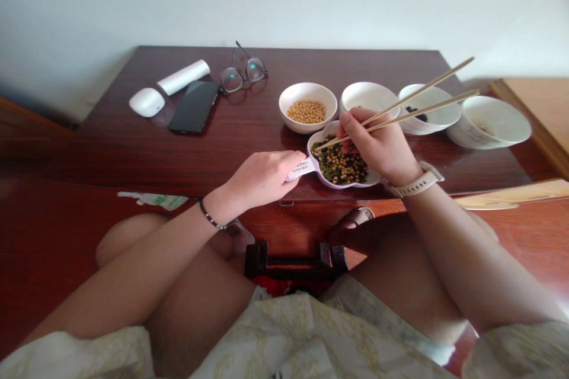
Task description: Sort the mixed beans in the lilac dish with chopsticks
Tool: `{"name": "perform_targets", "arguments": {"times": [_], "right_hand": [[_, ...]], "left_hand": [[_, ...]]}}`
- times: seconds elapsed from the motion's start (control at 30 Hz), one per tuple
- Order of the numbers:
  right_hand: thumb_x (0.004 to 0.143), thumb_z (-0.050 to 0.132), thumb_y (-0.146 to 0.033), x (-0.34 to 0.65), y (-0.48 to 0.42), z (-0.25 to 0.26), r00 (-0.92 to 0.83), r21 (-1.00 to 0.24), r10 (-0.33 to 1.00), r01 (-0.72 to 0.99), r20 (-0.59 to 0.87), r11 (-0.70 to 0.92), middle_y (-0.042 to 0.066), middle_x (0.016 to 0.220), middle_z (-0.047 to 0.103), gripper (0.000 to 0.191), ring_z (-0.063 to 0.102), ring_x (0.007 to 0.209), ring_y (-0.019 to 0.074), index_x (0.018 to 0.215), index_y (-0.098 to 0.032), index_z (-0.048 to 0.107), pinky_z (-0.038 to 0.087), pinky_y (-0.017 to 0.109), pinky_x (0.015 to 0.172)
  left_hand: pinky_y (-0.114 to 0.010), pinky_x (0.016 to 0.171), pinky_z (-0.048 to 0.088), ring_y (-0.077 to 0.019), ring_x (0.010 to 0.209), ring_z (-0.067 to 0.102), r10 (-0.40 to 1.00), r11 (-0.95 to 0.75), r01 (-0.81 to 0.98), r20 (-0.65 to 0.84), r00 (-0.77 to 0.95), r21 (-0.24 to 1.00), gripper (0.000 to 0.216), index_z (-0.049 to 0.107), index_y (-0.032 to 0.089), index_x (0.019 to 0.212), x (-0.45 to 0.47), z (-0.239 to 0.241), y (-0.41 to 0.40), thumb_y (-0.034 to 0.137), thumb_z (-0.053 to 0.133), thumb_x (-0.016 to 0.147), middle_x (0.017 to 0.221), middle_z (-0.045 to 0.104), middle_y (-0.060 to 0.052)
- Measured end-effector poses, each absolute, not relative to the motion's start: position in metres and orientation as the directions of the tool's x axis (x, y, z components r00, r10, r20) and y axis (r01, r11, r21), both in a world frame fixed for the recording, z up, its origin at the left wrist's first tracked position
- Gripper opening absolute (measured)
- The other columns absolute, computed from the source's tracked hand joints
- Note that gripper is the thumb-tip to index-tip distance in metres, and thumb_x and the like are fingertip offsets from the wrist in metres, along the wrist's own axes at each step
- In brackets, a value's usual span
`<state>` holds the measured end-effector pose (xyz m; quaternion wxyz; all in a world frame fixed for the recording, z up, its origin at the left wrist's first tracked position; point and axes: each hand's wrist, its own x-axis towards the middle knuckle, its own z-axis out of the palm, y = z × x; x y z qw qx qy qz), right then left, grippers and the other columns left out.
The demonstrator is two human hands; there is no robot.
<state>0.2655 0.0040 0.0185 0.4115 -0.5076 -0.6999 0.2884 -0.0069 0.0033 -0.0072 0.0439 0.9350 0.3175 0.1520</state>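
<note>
My left hand point(262, 179) is closed round the handle of a pale flower-shaped dish point(318, 172) at the table's near edge. The dish holds mixed yellow and dark green beans point(342, 167). My right hand point(380, 145), with a white watch on the wrist, grips a pair of wooden chopsticks point(418, 102). Their tips reach down into the beans at the dish's left side. Just behind the dish stands a white bowl of yellow beans point(307, 107).
Three more white bowls point(368, 96) point(430, 109) point(493, 121) stand in a row to the right on the dark wooden table point(249, 136). At the back left lie glasses point(243, 74), a black phone point(194, 106), a white mouse point(146, 102) and a white tube point(184, 76).
</note>
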Motion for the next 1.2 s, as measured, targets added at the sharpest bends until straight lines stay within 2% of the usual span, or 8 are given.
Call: {"name": "perform_targets", "arguments": {"times": [0.77,1.2], "right_hand": [[0.105,0.057,-0.070,0.2659,0.0061,0.0180,-0.154,-0.813,0.942,0.476,0.298,0.335,0.003,0.064,0.063,0.056,0.058,0.057,0.0145,0.080,-0.021,0.065,0.042,0.031,0.056],[0.105,0.054,-0.073,0.2650,0.0053,0.0184,-0.144,-0.785,0.937,0.514,0.320,0.347,0.001,0.062,0.062,0.058,0.057,0.055,0.0128,0.080,-0.022,0.065,0.042,0.029,0.054]], "left_hand": [[-0.031,0.076,0.055,-0.0217,0.097,0.078,0.611,-0.791,0.587,0.241,0.754,0.169,0.026,0.067,0.019,0.128,-0.0055,-0.0051,0.0027,0.025,0.063,0.104,0.115,0.081,-0.006],[-0.031,0.075,0.054,-0.0221,0.096,0.078,0.615,-0.789,0.590,0.235,0.753,0.174,0.025,0.068,0.018,0.128,-0.0045,-0.0032,0.0016,0.025,0.061,0.104,0.115,0.080,-0.006]]}}
